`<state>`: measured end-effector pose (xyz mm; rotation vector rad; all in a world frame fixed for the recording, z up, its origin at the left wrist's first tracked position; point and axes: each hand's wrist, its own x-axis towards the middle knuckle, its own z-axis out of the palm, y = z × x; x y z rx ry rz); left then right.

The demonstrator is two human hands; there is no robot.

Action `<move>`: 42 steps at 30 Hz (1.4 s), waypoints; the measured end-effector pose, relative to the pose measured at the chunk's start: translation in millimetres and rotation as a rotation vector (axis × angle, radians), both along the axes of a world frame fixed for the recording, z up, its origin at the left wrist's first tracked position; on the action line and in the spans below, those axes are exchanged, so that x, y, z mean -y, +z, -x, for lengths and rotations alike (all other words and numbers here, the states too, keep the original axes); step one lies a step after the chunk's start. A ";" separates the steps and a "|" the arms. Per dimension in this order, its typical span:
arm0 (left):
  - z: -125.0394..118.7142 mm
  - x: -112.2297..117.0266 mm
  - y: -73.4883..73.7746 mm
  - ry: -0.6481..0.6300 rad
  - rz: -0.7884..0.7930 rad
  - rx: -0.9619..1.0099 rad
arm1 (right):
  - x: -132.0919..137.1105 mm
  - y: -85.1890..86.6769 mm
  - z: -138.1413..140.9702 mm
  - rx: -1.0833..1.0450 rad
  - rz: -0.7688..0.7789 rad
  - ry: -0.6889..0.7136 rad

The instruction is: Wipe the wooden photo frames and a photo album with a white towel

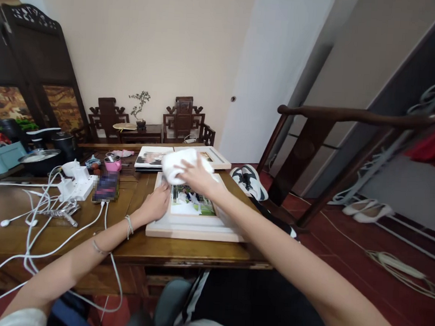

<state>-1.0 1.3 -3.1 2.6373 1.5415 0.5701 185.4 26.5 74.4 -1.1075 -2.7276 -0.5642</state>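
Note:
A white picture frame (194, 231) with a photo (192, 206) behind its front lies flat near the table's front edge. My left hand (155, 203) is at the frame's left side, its fingers curled over the edge and holding it. In my right hand (198, 174) is a soft white wad of cloth (178, 163), over the upper left part of the frame. My fingers are spread over the wad, which is slightly blurred. The wad hides the frame's upper left corner and some of my left fingertips.
Behind lie another white frame (221, 158) and a stack of photo panels (149, 155). To the left are a phone (106, 187), a white power strip (80, 185) with tangled cables, a pink cup (112, 162) and a lidded pot (41, 158). A wooden chair (300, 149) stands right.

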 end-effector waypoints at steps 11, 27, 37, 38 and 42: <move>1.9 -5.6 -12.4 0.028 -0.010 0.052 | -14.9 -13.2 -37.1 0.033 0.278 -0.234; -0.5 -3.2 -9.0 0.039 -0.011 0.062 | 108.0 19.4 -110.4 -0.107 0.553 -0.077; -0.4 -2.8 -3.7 0.048 0.006 0.037 | 17.3 -0.6 -92.4 -0.110 0.073 -0.287; -0.4 -2.9 -3.9 0.049 0.002 0.039 | 14.5 -6.6 -85.9 -0.086 0.123 -0.297; -0.7 -2.8 -4.9 0.057 -0.017 0.050 | 29.0 -20.1 -73.7 -0.023 0.205 -0.255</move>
